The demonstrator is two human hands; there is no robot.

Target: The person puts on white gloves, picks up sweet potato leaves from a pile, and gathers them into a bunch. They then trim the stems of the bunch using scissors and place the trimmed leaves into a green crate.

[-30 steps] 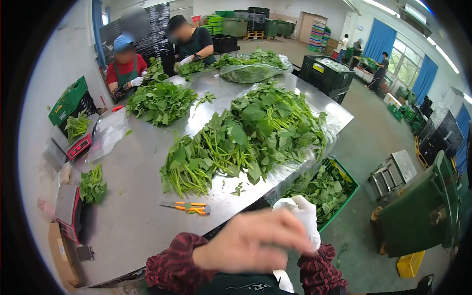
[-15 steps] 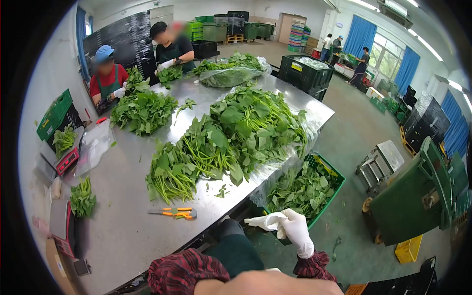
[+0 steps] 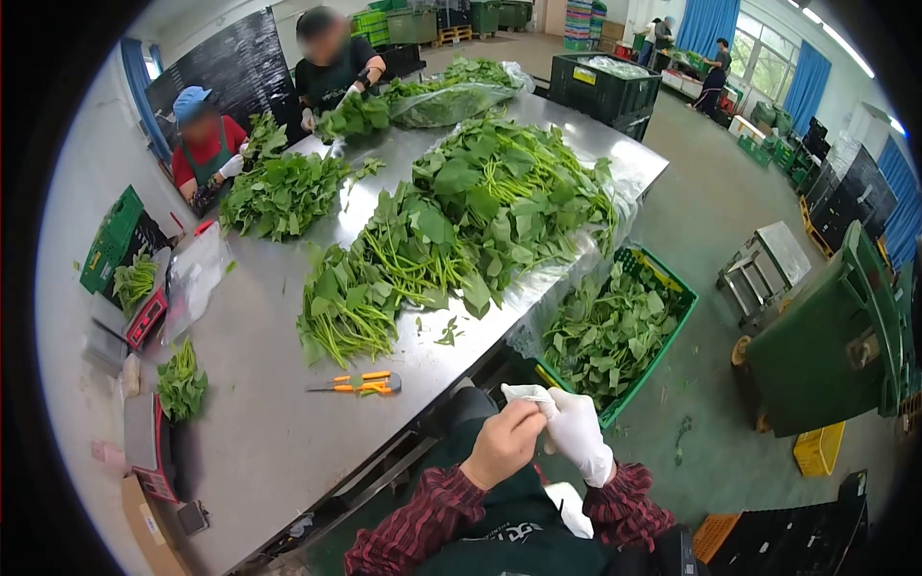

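Observation:
My bare left hand [image 3: 502,444] and my white-gloved right hand [image 3: 580,437] meet in front of my apron, beside the table edge. Between them is a loose white glove [image 3: 528,395], pinched by the fingers of both. Its far end points left; part of it is hidden behind my fingers. Just beyond my hands, a green crate [image 3: 653,365] on the floor side holds leafy greens [image 3: 611,331]. On the metal table [image 3: 264,336] lie a large heap of leafy stems [image 3: 480,206] and an orange cutter knife [image 3: 357,384].
Two red scales [image 3: 147,319] stand along the left, with a bunch of greens [image 3: 181,382] near one. Two co-workers handle greens across the table, one in a blue cap [image 3: 191,104]. A step stool [image 3: 765,264] and a green wheeled bin [image 3: 816,346] are at right.
My left hand has come into view and taken hold of the loose glove that my right hand held. The view has shifted slightly. The farther co-worker's hands and greens have moved.

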